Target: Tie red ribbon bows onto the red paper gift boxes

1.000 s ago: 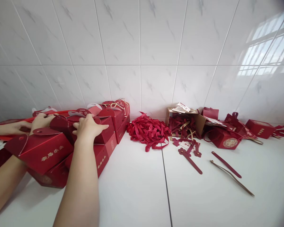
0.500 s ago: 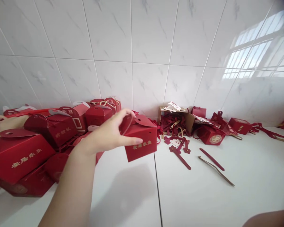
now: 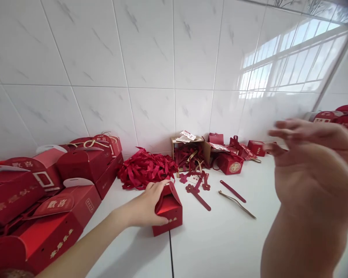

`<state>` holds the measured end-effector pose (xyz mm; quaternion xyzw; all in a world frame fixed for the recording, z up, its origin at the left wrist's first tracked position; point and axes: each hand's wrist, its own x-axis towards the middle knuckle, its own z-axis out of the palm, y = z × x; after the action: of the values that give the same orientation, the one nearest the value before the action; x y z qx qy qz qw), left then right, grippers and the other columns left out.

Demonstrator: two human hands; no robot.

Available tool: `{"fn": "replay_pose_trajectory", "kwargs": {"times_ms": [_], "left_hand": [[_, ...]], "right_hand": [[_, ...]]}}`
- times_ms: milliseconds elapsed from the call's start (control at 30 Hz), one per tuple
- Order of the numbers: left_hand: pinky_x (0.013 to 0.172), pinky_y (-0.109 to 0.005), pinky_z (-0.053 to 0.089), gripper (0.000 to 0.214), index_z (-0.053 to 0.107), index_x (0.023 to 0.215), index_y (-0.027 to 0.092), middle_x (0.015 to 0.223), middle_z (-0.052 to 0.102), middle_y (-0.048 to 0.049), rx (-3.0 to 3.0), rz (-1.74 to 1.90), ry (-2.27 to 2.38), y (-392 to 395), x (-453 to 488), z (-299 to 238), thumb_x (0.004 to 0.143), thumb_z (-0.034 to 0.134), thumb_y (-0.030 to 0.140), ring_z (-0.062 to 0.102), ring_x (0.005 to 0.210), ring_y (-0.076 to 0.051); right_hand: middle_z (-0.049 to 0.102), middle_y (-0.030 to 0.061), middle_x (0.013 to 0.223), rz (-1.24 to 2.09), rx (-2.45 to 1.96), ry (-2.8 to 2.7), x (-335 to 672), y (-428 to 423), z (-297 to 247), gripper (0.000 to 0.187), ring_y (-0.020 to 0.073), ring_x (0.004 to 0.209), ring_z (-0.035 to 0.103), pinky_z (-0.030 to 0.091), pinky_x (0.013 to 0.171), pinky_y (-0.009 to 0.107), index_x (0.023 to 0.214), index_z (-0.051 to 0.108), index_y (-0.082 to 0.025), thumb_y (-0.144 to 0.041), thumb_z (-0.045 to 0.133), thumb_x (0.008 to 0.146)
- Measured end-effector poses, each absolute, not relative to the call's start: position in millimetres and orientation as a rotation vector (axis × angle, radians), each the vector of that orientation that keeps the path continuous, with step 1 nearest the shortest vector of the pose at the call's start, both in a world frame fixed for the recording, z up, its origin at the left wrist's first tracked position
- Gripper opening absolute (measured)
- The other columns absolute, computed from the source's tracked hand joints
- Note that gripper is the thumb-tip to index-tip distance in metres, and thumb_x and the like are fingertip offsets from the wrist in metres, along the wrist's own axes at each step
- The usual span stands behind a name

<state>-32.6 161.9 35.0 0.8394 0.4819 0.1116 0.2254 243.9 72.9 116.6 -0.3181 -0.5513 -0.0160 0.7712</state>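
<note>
Left grip: your left hand (image 3: 143,210) was closed on the small red gift box (image 3: 169,210), thumb on the folded top flap and fingers wrapped round the near left side.
Box position: it stood upright on the white tiled surface (image 3: 220,247), at a tile seam, just in front of the ribbon heap (image 3: 146,170) and apart from it.
Box writing: there were gold characters low on the front, partly covered by your fingers, so they could not be read.
Right grip: your right hand (image 3: 313,166) was raised close to the camera and blurred, with the fingers loosely spread and pointing left, holding nothing.
Stack, left: the piled red boxes (image 3: 46,200) carried gold Chinese characters. There was a two-character mark on one lid and a four-character line on the nearest side, both too soft to transcribe.
Against the wall: an open cardboard box (image 3: 174,146) held red strips, with white paper slips (image 3: 187,136) on its rim. Their print was too small to read.
Beside it: a red box with a round gold emblem (image 3: 230,164).
Loose items: flower-ended red strips (image 3: 197,195), a plain red strip (image 3: 232,191) and a gold strip (image 3: 237,204) lay between the two hands.
</note>
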Motion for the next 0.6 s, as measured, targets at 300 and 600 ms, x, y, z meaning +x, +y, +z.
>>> {"fn": "replay_pose_trajectory", "kwargs": {"times_ms": [300,600], "left_hand": [[0.113,-0.060,0.019,0.102,-0.009,0.146,0.036,0.156,0.000,-0.0109,2.440,1.091,0.993,162.4,-64.0,-72.6,0.078,0.067,0.031,0.004,0.144,-0.035],[0.110,-0.063,0.020,0.091,-0.007,0.147,0.035,0.156,-0.018,-0.0069,2.479,1.034,0.829,165.2,-65.8,-76.2,0.084,0.056,0.020,-0.013,0.143,-0.035]], "right_hand": [[0.069,0.0018,0.085,0.469,-1.393,-2.166,221.6,197.8,61.1,0.020,0.0150,0.066,0.064,0.050,0.056,0.026,0.096,0.066,-0.026,-0.022,0.056,0.080],[0.061,0.0138,0.106,0.099,-1.917,-2.044,224.3,268.4,-58.6,0.027,0.0243,0.095,0.060,0.045,0.072,0.032,0.100,0.065,-0.017,-0.025,0.041,0.093]]}}
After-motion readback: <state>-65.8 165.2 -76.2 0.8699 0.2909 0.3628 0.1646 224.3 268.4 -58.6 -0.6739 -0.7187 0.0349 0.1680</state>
